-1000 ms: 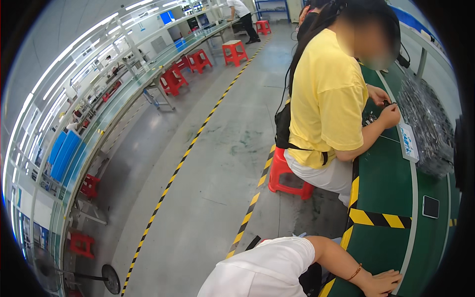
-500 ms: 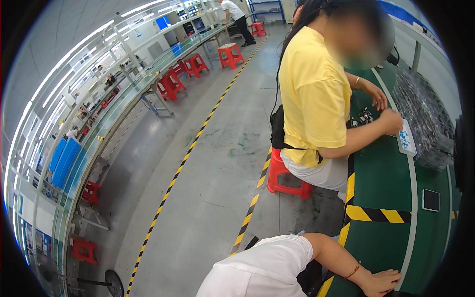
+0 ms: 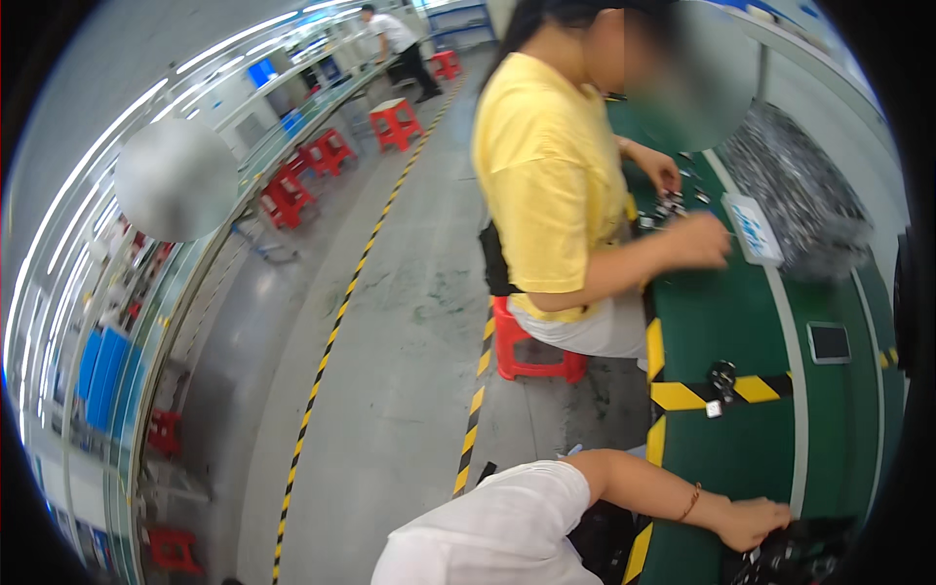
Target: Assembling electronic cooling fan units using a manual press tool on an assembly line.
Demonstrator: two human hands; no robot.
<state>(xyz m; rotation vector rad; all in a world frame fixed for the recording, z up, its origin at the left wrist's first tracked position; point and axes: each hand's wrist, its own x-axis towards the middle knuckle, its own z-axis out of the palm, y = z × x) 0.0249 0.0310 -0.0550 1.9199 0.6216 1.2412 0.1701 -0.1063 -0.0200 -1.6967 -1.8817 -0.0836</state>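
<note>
My left arm, in a white sleeve with a bracelet at the wrist, reaches from the lower edge onto the green bench top [image 3: 721,453]. My left hand [image 3: 753,524] is curled, its fingertips against a pile of dark parts [image 3: 795,556] at the lower right. What its fingers grip, if anything, is hidden. On the striped tape [image 3: 765,389] ahead of my hand lies a small black part with a white square piece [image 3: 714,409]. My right hand does not show.
A co-worker in a yellow shirt [image 3: 551,185] sits farther along, hands over small parts [image 3: 668,207]. Beside them are a white tray with blue pieces [image 3: 751,229] and a stack of clear-wrapped items [image 3: 804,195]. A phone [image 3: 829,343] lies right. Red stools [image 3: 395,125] stand left.
My left hand, flat on the bench before, is now curled beside dark parts. A black part with a white piece has appeared on the striped tape. The view has shifted; the co-worker's hands moved.
</note>
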